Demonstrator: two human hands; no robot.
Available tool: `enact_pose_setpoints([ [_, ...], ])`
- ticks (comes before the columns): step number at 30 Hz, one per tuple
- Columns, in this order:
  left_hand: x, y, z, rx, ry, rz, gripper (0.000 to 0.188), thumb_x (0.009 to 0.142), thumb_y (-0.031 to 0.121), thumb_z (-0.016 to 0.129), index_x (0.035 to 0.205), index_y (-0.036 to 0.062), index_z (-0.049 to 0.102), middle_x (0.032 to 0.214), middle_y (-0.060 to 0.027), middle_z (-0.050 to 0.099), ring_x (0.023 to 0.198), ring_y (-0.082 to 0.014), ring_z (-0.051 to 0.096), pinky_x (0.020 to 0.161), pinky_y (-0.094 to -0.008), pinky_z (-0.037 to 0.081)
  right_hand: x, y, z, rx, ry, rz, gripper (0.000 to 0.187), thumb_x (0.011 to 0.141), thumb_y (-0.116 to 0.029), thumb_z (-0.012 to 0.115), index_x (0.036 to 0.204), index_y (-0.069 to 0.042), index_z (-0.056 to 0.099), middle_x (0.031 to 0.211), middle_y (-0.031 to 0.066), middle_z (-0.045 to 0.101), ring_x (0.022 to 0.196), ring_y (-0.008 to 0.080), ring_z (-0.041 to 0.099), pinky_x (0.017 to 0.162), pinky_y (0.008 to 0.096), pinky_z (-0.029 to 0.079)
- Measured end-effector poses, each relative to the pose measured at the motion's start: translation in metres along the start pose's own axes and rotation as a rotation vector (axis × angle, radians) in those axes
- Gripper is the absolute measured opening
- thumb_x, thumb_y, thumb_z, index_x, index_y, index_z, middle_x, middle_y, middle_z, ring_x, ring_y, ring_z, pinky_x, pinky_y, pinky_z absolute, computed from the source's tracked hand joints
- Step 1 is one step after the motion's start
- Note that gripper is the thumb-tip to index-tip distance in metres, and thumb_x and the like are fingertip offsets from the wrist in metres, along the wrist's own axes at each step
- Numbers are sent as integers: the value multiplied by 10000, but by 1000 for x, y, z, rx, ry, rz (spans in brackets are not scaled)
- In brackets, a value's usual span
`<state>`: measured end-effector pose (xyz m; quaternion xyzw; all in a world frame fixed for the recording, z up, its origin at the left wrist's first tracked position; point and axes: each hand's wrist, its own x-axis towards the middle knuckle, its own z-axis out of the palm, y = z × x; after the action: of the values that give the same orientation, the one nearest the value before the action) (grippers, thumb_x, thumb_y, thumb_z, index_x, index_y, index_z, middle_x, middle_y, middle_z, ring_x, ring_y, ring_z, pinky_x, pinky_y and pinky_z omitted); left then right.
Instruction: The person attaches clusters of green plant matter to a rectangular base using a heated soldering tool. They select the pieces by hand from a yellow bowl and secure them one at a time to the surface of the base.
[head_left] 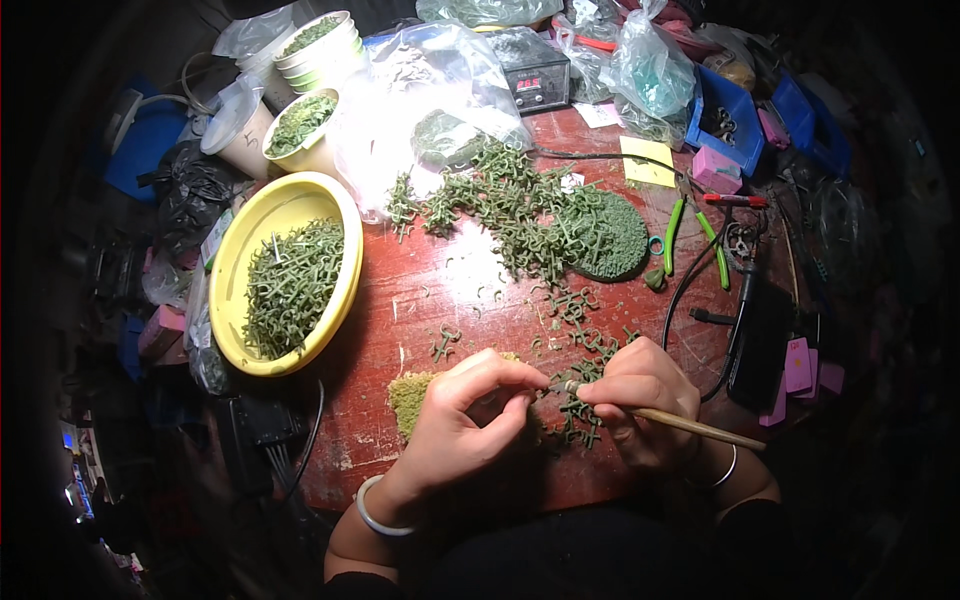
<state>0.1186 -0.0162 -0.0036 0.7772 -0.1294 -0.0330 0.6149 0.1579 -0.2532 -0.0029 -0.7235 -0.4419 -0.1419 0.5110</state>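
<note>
My right hand (645,400) is closed round a slim tool with a wooden handle (700,428). Its pale collar points left, toward my other hand; the working tip is too small to make out. My left hand (475,405) pinches a small dark green piece between thumb and forefinger, right by that tip. Beneath and around both hands lie loose green curved pieces (580,425). A mossy yellow-green pad (408,400) sits partly hidden under my left hand. Farther off, a big heap of similar green pieces (500,195) spreads over the red tabletop (400,310).
To the left stands a yellow basin (353,250) of green pieces. Tubs (285,160), clear plastic bags (440,80) and a display box (535,80) line the back. A round green granule mound (610,235), green-handled pliers (673,238), a cable and blue bins (725,115) occupy the right.
</note>
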Motion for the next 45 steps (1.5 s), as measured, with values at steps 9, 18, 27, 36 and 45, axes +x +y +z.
enact_pose_setpoints([
  [9,-1,1,1,-49,-9,-43,218,876,-55,653,1073,-9,735,957,-98,705,877,-186,683,785,-303,536,-1,-1,-2,1,16,13,139,1021,-114,666,1107,-5,664,886,85,637,728,227,601,657,352,509],
  [18,-1,3,-1,-20,-20,-51,204,881,-49,654,1064,-4,734,951,-100,702,879,-193,686,804,-309,538,0,0,0,9,4,6,142,1009,-100,679,1117,-7,668,892,88,641,725,232,605,654,357,512],
  [27,0,2,1,6,-13,-11,206,880,-50,656,1065,-4,733,945,-100,699,869,-189,687,780,-302,541,1,-4,5,-66,59,-45,139,985,-147,738,1026,-15,731,825,67,661,654,209,620,574,335,506],
  [36,0,4,0,-4,-23,-17,206,883,-52,652,1067,-7,730,947,-100,699,879,-192,682,801,-306,535,-1,-3,1,7,65,34,130,948,-70,748,1051,-1,707,837,84,671,671,224,617,581,340,497],
  [45,0,4,0,-5,-32,-15,213,883,-53,651,1075,-3,730,949,-97,693,877,-190,678,797,-305,530,0,-3,-1,13,9,35,120,1005,-69,665,1091,14,665,883,88,665,725,224,604,652,350,501],
])
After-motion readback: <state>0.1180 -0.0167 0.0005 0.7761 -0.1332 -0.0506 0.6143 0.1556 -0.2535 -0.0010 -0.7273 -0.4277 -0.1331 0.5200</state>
